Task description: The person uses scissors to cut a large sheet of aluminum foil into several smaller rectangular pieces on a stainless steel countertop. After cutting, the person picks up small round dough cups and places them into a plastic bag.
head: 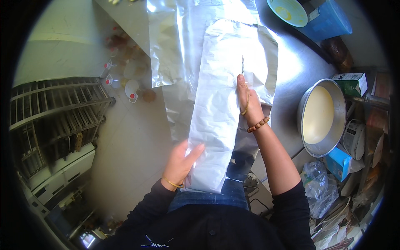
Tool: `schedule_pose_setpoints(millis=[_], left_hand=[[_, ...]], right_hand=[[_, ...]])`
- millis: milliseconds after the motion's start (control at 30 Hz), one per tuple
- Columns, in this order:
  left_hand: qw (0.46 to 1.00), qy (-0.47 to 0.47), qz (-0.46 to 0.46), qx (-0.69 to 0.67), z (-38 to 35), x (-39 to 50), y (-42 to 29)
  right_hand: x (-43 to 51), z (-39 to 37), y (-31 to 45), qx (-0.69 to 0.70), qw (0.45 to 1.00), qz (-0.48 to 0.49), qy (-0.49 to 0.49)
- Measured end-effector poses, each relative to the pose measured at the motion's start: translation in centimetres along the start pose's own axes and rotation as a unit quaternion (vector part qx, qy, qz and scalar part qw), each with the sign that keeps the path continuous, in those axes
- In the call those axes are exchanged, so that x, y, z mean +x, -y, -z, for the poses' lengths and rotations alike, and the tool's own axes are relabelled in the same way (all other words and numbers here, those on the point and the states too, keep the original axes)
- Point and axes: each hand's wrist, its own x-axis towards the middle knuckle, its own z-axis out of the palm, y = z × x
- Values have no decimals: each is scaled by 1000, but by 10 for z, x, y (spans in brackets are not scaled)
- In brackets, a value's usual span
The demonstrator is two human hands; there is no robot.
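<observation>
A long folded strip of aluminium foil [215,118] runs from the metal work table toward my lap. My left hand [184,161] grips its lower left edge, thumb on top and fingers underneath. Beside the strip's right edge is my right hand [248,97], its thumb pointing away from me. A thin dark blade [242,64] sticks out past that thumb over the foil; its handle is hidden in the hand, and a yellow band loops around the hand. More foil sheets [165,50] lie under and behind the strip.
To the right, a steel bowl [339,109] holds pale yellow liquid, near a green carton [350,84] and a blue box [339,162]. A blue tub [328,22] and a stained bowl [289,12] stand at the upper right. Plastic jugs [132,87] stand on the floor at left, near a metal rack [62,103].
</observation>
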Motion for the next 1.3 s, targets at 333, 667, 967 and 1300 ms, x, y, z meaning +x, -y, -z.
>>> schedule_pose_setpoints(millis=[333,667,967,1300], left_hand=[[1000,11,11,0,3,-6,-2],[999,16,6,-30,5,-6,-1],[1000,14,4,-14,10,-9,-1],[1000,17,18,-9,13,-13,-3]], right_hand=[[3,6,17,63,998,-22,21],[8,2,13,5,1000,-24,-5],[15,11,18,70,997,-30,17],[20,16,24,75,996,-42,24]])
